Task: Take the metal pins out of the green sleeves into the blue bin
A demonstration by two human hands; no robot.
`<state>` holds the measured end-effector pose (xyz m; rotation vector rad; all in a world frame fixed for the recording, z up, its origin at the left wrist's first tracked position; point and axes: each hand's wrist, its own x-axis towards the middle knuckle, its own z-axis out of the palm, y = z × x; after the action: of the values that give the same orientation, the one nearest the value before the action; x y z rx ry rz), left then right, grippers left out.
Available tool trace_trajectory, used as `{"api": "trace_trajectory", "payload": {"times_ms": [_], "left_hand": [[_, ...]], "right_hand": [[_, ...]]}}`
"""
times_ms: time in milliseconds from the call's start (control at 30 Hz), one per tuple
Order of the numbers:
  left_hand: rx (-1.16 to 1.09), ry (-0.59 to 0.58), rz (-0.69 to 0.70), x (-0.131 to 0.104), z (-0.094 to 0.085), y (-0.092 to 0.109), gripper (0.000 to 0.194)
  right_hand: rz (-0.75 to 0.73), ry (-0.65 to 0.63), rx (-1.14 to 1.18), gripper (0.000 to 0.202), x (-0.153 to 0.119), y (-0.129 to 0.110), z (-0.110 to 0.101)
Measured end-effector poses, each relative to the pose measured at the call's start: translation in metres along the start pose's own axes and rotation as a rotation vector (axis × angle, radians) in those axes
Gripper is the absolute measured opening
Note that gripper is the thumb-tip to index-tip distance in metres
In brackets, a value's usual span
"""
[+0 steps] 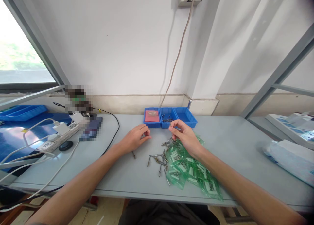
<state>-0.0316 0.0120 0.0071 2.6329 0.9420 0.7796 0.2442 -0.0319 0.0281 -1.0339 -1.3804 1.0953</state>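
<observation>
My right hand (pixel 183 135) is at the front of the middle blue bin, its thumb and index finger pinched on something tiny that I cannot make out. To the left, my left hand (pixel 136 137) hovers low over the table with curled fingers; what they hold, if anything, is hidden. Slim metal pins with brass-coloured ends (pixel 160 161) lie loose between the hands, and a single pin (pixel 133 155) is below the left wrist. Green plastic packets (pixel 193 172) with metal pieces inside are heaped under my right forearm. More small metal pieces (pixel 167 120) sit in the middle bin.
A three-part blue bin (pixel 186 117) stands near the wall, with a red packet (pixel 151 115) in its left part. At left are a power strip (pixel 61 136), cables and a black round object (pixel 65 146). A plastic-wrapped pack (pixel 289 158) lies at right.
</observation>
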Motion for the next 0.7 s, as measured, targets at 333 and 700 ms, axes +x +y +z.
{"api": "trace_trajectory", "payload": {"times_ms": [333,700], "left_hand": [[-0.004,0.003,0.030,0.0002,0.0022,-0.0035,0.005],[-0.013,-0.004,0.017,-0.0009,0.0026,-0.0063,0.008]], "right_hand": [[0.006,0.019,-0.010,0.040,0.0005,-0.0020,0.0008],[-0.019,0.020,0.028,0.034,-0.0021,-0.0019,0.0003]]}}
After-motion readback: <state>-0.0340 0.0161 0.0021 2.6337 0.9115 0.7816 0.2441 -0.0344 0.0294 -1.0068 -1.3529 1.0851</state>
